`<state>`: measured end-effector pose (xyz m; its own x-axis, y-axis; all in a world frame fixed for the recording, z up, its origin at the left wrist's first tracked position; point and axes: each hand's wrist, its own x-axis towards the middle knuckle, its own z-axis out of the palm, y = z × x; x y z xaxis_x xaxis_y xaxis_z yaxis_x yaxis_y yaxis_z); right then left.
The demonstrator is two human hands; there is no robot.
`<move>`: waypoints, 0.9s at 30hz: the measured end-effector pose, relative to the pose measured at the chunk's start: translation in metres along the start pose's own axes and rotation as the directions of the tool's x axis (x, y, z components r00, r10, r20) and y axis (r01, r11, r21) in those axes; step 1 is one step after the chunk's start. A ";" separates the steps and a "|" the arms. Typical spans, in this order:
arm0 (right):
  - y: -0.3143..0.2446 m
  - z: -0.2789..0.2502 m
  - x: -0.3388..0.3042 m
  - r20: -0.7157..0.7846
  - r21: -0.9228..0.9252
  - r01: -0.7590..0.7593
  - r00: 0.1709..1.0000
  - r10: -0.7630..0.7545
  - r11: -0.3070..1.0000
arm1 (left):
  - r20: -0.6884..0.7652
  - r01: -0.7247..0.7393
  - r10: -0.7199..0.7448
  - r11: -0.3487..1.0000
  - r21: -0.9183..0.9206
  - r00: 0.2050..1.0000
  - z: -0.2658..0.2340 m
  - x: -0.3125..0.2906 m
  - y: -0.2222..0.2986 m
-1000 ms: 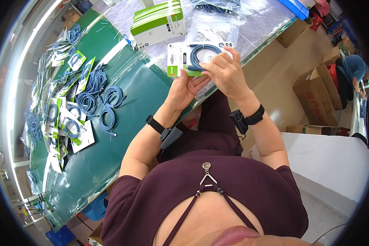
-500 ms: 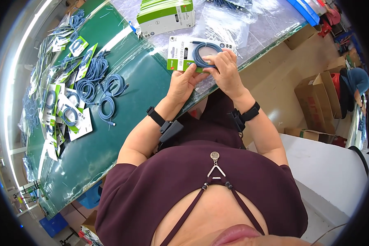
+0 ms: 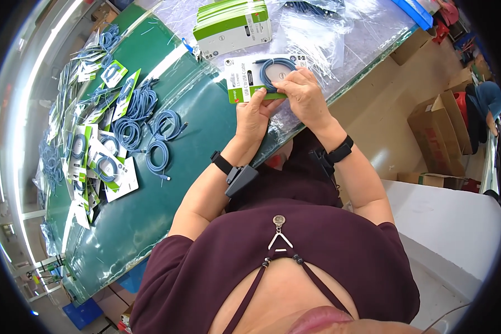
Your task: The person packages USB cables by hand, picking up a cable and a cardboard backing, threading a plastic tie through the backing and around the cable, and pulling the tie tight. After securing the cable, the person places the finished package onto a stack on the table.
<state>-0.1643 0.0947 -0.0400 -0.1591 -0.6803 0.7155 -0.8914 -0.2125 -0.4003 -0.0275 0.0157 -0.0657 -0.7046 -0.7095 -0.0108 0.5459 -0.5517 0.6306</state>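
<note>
A white and green packaging card (image 3: 235, 78) is held over the near edge of the table, with a coiled blue USB cable (image 3: 284, 60) lying on its face. My left hand (image 3: 253, 116) grips the card's lower edge, thumb in front and fingers behind it. The fingers of my right hand (image 3: 306, 96) are bunched at the lower right of the coil, pinching the cable against the card. They hide that part of the coil, so any tie there cannot be seen.
Beyond the card stands a stack of similar cards (image 3: 234, 37). Thin white ties (image 3: 317, 47) lie to its right. Loose coiled cables (image 3: 158, 160) and a heap of carded cables (image 3: 117, 177) cover the table's left side. A cardboard box (image 3: 435, 135) sits on the floor at right.
The view has shifted, moving the table things slightly right and down in the picture. My right hand's fingers have closed in more on the coil; my left hand still holds the card.
</note>
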 end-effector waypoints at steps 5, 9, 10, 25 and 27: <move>0.003 0.015 -0.007 0.017 -0.096 0.072 0.997 -0.071 0.993 | -0.041 0.091 -0.091 0.996 -0.002 0.995 -0.011 0.003 0.005; 0.002 0.018 -0.013 0.017 -0.117 0.096 0.995 -0.094 0.988 | -0.035 0.144 -0.142 0.988 0.050 0.989 -0.013 0.003 0.010; 0.001 0.016 -0.013 0.030 -0.121 0.127 0.992 -0.124 0.985 | -0.060 0.136 -0.133 0.989 0.060 0.989 -0.014 0.002 0.009; 0.053 -0.043 0.015 0.310 -0.151 -0.041 0.947 0.086 0.988 | -0.290 -0.008 -0.013 0.997 -0.071 0.957 -0.053 0.025 0.041; 0.061 -0.039 0.012 0.244 -0.199 -0.096 0.959 0.144 0.975 | -0.272 0.003 -0.025 0.997 -0.083 0.962 -0.048 0.022 0.039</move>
<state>-0.2370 0.1011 -0.0337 -0.1775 -0.8544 0.4883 -0.9387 -0.0021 -0.3447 0.0005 -0.0426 -0.0787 -0.5684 -0.7877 -0.2375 0.5796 -0.5883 0.5640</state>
